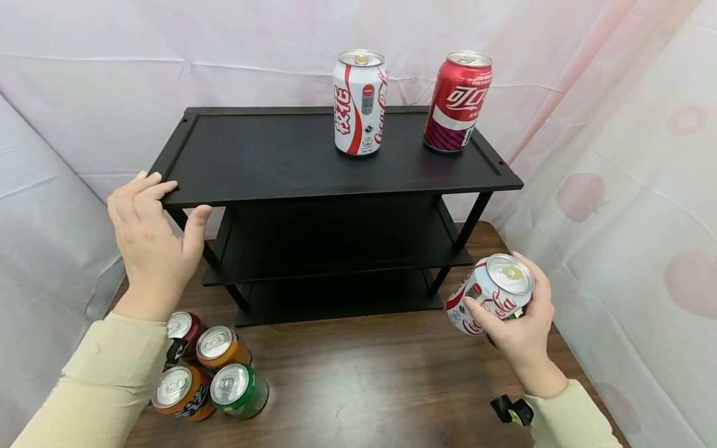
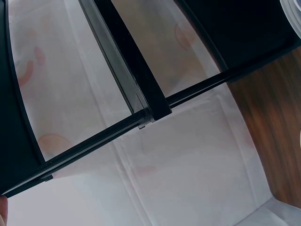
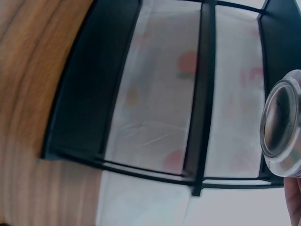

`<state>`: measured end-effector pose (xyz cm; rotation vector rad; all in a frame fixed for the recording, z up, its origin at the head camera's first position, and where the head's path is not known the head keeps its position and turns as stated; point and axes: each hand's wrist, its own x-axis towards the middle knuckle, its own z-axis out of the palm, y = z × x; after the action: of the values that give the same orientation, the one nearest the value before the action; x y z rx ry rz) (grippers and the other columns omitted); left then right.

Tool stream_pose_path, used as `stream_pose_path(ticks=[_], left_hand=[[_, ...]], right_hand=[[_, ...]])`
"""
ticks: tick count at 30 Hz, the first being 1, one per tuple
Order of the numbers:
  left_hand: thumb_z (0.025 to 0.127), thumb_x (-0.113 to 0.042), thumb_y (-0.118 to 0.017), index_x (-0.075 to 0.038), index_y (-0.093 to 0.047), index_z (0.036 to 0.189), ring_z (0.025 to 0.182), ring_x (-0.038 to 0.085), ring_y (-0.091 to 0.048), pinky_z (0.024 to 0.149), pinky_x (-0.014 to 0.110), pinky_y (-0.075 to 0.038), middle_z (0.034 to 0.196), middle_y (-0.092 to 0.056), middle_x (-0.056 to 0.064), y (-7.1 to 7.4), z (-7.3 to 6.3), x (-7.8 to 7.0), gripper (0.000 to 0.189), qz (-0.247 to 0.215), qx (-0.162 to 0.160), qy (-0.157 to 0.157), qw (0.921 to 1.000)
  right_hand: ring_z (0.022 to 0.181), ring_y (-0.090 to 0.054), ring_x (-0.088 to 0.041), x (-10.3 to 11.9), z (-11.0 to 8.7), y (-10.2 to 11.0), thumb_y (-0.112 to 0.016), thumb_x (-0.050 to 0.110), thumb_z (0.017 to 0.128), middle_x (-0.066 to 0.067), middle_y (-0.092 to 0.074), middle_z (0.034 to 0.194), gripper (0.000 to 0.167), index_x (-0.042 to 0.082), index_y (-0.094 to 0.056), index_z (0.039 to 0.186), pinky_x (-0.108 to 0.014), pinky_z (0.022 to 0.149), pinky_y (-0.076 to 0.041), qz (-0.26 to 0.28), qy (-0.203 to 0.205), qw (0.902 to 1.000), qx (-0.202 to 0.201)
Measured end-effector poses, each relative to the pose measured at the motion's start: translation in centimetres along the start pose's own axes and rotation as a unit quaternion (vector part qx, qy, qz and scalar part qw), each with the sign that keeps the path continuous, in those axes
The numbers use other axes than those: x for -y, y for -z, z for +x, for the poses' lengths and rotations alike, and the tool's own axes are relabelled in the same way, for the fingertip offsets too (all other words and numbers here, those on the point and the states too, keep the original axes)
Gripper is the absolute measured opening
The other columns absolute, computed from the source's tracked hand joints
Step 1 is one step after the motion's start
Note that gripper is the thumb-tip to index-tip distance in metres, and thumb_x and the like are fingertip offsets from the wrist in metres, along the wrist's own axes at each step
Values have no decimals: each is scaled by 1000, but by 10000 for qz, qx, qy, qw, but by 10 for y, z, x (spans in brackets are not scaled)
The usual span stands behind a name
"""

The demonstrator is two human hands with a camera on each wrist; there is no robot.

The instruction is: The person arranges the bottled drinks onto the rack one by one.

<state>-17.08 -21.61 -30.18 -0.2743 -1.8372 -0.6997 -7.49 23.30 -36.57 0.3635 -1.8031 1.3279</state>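
In the head view my right hand [image 1: 532,336] holds a white Coca-Cola can [image 1: 493,292] off to the right of the black three-tier shelf [image 1: 269,149]. The can is tilted, lid up; its round base [image 3: 280,120] shows in the right wrist view. My left hand [image 1: 151,242] rests on the left front corner of the top tier, thumb spread away from the fingers. On that tier stand another white Coca-Cola can [image 1: 361,106], near the middle, and a red cola can [image 1: 459,102] at the right end.
By my left forearm several cans are grouped on the wooden table [image 1: 347,373]: a green can [image 1: 241,392], an orange can [image 1: 223,348], a second orange can [image 1: 185,395] and a dark red can [image 1: 187,333]. Pale patterned cloth [image 1: 616,155] hangs behind and beside the shelf.
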Motion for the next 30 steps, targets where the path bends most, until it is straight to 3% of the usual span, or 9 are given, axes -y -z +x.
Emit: stream_pose_path(ticks=[11,14,21,30], left_hand=[[90,-69,-52,6,-55,113,127,40,-44,115,49,-29,124,-51,29,1,-1,4,79,33,0,-52,10000],[90,-69,-52,6,-55,113,128,40,-44,115,49,-29,124,-51,29,0,-1,4,79,54,19,-44,10000],[90,-69,-52,6,-54,113,128,40,-44,116,48,-28,125,-51,29,0,-1,3,78,52,24,-34,10000],[90,-69,-52,6,-55,113,127,41,-44,115,49,-29,124,-51,29,0,-1,4,79,35,-13,-29,10000]], right_hand=[[98,-64,-7,21,19,-15,-85,-6,56,5,-68,116,85,-16,-48,131,-16,82,-50,219,58,9992,317],[97,-64,-8,26,25,-19,-81,-12,54,3,-67,115,83,-14,-49,132,-16,81,-50,411,-70,9986,329],[94,-66,-14,41,42,-33,-74,-19,59,-8,-67,114,76,-9,-53,131,-18,78,-54,1465,-357,9881,294],[94,-66,-15,60,64,-46,-78,-9,67,-8,-67,113,69,-2,-54,132,-19,75,-56,1622,-421,9836,671]])
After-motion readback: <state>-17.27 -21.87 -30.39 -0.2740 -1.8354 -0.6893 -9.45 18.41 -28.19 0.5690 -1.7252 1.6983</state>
